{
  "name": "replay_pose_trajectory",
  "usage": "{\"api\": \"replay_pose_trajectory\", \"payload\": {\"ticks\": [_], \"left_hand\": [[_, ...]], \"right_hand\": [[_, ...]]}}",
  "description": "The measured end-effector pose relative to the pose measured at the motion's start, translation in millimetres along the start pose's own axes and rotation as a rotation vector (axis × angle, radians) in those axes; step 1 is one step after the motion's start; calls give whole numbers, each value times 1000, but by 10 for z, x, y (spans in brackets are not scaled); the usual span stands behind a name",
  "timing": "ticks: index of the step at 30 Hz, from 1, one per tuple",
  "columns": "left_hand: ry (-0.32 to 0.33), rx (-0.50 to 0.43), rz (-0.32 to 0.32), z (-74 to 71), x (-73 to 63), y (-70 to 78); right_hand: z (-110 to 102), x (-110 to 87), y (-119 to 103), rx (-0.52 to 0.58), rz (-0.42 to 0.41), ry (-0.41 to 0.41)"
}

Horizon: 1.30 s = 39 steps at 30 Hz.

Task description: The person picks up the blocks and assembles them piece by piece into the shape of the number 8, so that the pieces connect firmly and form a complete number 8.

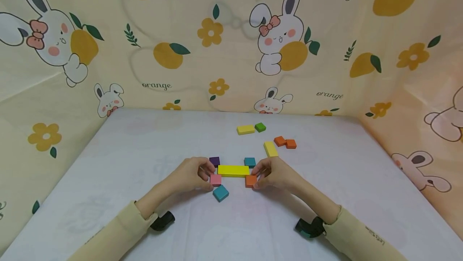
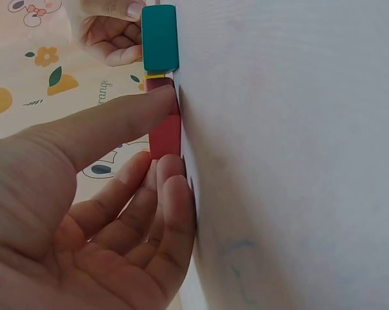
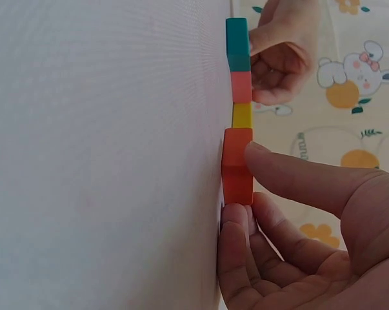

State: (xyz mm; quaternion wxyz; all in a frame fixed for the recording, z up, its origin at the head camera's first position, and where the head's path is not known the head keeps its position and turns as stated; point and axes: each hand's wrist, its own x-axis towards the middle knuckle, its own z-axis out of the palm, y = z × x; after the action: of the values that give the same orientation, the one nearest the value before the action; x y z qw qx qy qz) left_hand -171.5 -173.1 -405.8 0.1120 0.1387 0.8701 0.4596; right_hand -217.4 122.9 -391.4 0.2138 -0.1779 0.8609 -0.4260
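A long yellow block (image 1: 233, 171) lies across the middle of the table, with small square blocks at its corners. My left hand (image 1: 193, 174) has its thumb and curled fingers at the pink block (image 1: 215, 180) by the near left corner. At the near right corner, my right hand (image 1: 276, 174) holds the orange block (image 1: 250, 181) between thumb and fingertips. A purple block (image 1: 214, 161) sits at the far left corner, partly behind the left fingers. A teal block (image 1: 249, 162) is at the far right corner. Another teal block (image 1: 220, 193) lies turned in front of the pink one.
Beyond the right hand lie a yellow block (image 1: 270, 149) and two orange blocks (image 1: 280, 141). Farther back are another yellow block (image 1: 245, 130) and a green block (image 1: 260, 127). A printed cloth wall (image 1: 231, 64) rises behind the white table (image 1: 144, 132).
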Motion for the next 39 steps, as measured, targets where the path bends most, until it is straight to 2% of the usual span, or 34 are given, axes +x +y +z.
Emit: {"api": "replay_pose_trajectory", "payload": {"ticks": [21,39], "left_hand": [[8,16,-6,-4,-20,53],[19,20,-2,12,-16,22]], "right_hand": [[12,4,3,1,8,11],[-10,4,17,4,-13,-9]]}}
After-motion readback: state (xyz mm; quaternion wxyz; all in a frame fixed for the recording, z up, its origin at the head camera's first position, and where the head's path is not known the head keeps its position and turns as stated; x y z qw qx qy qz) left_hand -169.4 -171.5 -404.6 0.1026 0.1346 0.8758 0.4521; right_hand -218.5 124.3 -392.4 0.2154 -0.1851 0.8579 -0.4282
